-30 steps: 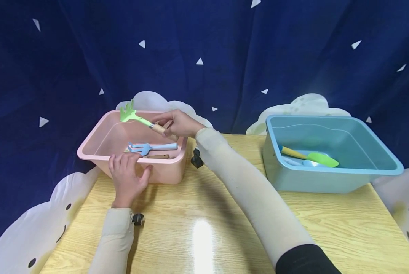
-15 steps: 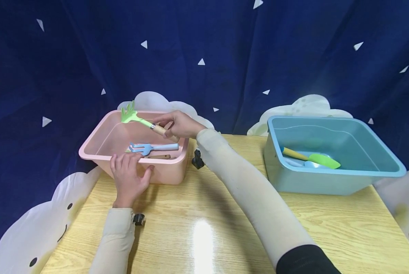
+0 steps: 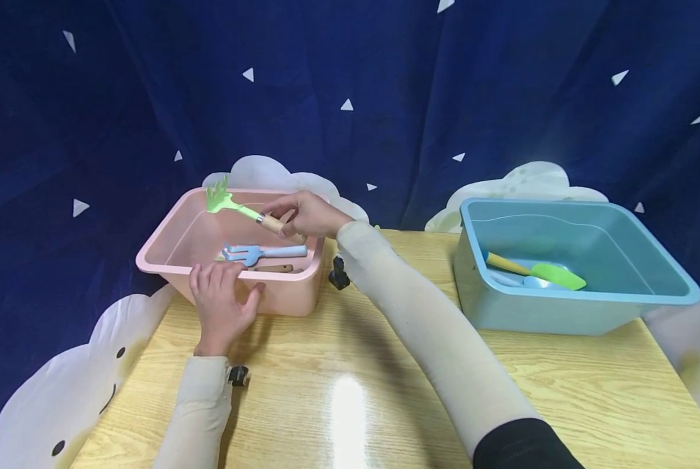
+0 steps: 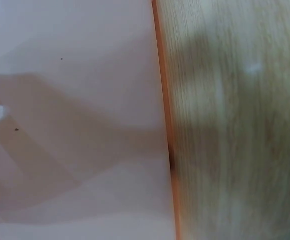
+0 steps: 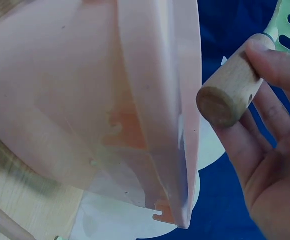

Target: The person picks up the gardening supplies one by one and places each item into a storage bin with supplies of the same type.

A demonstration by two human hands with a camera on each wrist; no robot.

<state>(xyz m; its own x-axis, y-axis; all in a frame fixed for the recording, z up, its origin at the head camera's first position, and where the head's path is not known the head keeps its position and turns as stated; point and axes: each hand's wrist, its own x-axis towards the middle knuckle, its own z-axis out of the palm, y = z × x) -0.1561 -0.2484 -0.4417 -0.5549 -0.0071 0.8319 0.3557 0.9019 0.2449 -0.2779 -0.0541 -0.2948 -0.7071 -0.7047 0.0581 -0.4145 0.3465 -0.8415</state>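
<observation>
My right hand (image 3: 309, 213) holds a green hand rake (image 3: 222, 198) by its wooden handle over the pink bin (image 3: 227, 290), tines pointing up and left. In the right wrist view, the thumb and fingers pinch the wooden handle (image 5: 234, 82) beside the bin's rim. My left hand (image 3: 221, 303) grips the bin's front rim, fingers over the edge and thumb on the outer wall. Inside the bin lie a light blue hand fork (image 3: 268, 252) and a brown wooden handle (image 3: 274, 268), partly hidden by the front wall. The left wrist view shows the bin's pink wall (image 4: 85, 110).
A blue bin (image 3: 532, 316) stands at the right of the wooden table (image 3: 303, 391), holding a green trowel (image 3: 558, 276) with a yellow handle and a light blue tool (image 3: 534, 283). Another wooden handle (image 5: 7, 222) lies on the table near the pink bin. A dark blue curtain (image 3: 385, 78) hangs behind.
The green rake's tines have turned and dipped slightly in my right hand. My left hand keeps its place on the rim. The head view has shifted a little.
</observation>
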